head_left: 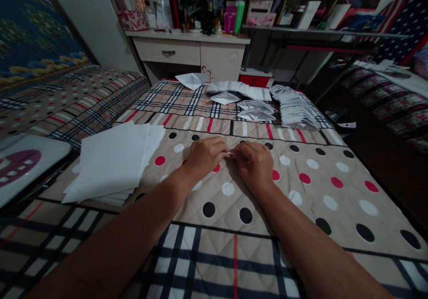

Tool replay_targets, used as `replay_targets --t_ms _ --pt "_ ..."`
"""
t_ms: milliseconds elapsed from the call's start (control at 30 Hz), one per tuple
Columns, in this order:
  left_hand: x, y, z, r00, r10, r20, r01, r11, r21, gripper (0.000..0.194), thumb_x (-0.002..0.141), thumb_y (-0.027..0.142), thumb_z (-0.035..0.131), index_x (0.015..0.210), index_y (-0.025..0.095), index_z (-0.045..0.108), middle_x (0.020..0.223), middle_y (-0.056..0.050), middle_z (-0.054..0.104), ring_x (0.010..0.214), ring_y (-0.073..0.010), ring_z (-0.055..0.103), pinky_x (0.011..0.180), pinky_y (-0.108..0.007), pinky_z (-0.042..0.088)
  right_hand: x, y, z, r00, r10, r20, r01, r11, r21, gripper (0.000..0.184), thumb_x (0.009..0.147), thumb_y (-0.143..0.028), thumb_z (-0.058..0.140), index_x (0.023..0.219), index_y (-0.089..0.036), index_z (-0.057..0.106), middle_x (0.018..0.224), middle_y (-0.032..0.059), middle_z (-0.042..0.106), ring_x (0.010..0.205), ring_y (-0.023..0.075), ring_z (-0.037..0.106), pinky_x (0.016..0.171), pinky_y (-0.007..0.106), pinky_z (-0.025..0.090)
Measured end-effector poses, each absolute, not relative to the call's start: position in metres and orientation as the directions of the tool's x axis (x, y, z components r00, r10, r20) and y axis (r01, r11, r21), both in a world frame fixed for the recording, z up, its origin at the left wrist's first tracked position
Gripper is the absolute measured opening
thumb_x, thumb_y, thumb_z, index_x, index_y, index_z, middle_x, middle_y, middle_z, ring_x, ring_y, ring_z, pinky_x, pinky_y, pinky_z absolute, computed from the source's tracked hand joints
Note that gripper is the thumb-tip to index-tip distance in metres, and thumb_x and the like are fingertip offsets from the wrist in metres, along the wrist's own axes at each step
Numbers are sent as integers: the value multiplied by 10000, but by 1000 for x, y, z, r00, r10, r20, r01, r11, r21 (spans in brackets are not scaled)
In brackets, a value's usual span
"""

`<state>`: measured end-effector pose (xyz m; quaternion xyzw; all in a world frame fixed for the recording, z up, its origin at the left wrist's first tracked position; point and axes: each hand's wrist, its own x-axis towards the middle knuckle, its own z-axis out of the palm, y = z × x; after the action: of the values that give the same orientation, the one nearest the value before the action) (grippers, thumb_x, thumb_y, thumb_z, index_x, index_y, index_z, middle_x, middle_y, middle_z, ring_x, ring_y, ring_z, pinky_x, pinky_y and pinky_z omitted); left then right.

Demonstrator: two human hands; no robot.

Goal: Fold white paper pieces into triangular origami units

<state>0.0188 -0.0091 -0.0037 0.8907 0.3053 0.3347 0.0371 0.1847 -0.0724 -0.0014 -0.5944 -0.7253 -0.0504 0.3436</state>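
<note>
Over the middle of the dotted bedcover, my left hand (206,154) and my right hand (254,163) meet with fingers pinched together. Between their fingertips shows a thin white edge of folded paper (230,153); the rest of it is hidden by the hands. A stack of white paper sheets (112,160) lies to the left of my left hand, its edges uneven. Beyond the hands are several folded paper boats (257,114), with another paper boat (192,80) farther back. A long row of folded papers (296,107) stands packed together at the back right.
The patterned bedcover (214,263) spreads under everything. At the far left lies a white folding tray table (40,156). Behind the bed stand a cream dresser (174,51) with bottles and boxes on top and a grey desk (321,32). Dark floor (377,111) runs along the right.
</note>
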Motion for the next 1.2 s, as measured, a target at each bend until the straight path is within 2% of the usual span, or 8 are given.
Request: replay_targets --t_ms 167,300,433,533,733,967,1067,1200 --pt "18 -8 0 578 577 577 516 -806 289 119 816 221 698 716 171 658 771 -6 695 755 -153 651 670 -261 452 190 -68 -3 -3 843 538 840 294 -456 57 784 -186 676 730 -175 665 751 33 679 750 198 610 705 332 396" --pt "17 -5 -3 563 594 576 480 -801 358 79 827 218 689 761 175 692 807 -15 709 781 -154 660 713 -265 475 193 -66 -9 75 853 516 717 313 -623 75 787 -191 662 717 -178 687 726 36 683 715 187 621 672 312 446" --pt "20 -2 -11 491 641 590 411 -768 492 66 774 179 735 718 174 702 758 -16 708 718 -142 654 668 -252 483 190 -67 -12 255 895 366 495 204 -845 45 742 -201 687 723 -180 722 734 43 718 684 184 653 633 300 490" --pt "23 -1 -15 434 677 594 362 -735 573 92 726 161 771 672 176 699 688 -1 691 645 -123 635 592 -232 463 188 -66 -11 379 894 241 320 118 -940 71 660 -222 752 654 -175 699 680 38 715 610 170 641 577 285 498" --pt "23 -4 -9 354 741 571 363 -671 646 135 699 130 771 628 168 663 628 21 668 573 -98 592 572 -221 452 191 -63 -11 429 881 200 233 106 -967 139 627 -221 773 727 -183 685 693 12 691 602 137 613 548 246 477" --pt "21 -1 -6 299 834 464 313 -545 778 108 785 103 598 777 170 682 706 10 686 635 -105 614 603 -210 459 192 -67 -10 345 921 179 349 51 -936 123 725 -284 696 704 -163 686 602 -4 617 530 119 512 502 249 380" --pt "22 -2 -7 372 837 402 357 -529 770 109 814 207 615 846 169 713 706 -6 688 624 -113 601 584 -217 437 192 -69 -12 316 926 208 389 74 -918 156 753 -306 677 691 -163 667 579 -14 587 517 110 477 496 243 347" --pt "24 -5 -11 497 836 232 484 -489 726 218 745 390 712 819 187 745 678 -7 677 630 -141 596 570 -236 400 189 -72 -13 254 938 238 414 117 -903 173 782 -314 657 695 -164 659 579 -13 584 527 107 472 498 233 337"
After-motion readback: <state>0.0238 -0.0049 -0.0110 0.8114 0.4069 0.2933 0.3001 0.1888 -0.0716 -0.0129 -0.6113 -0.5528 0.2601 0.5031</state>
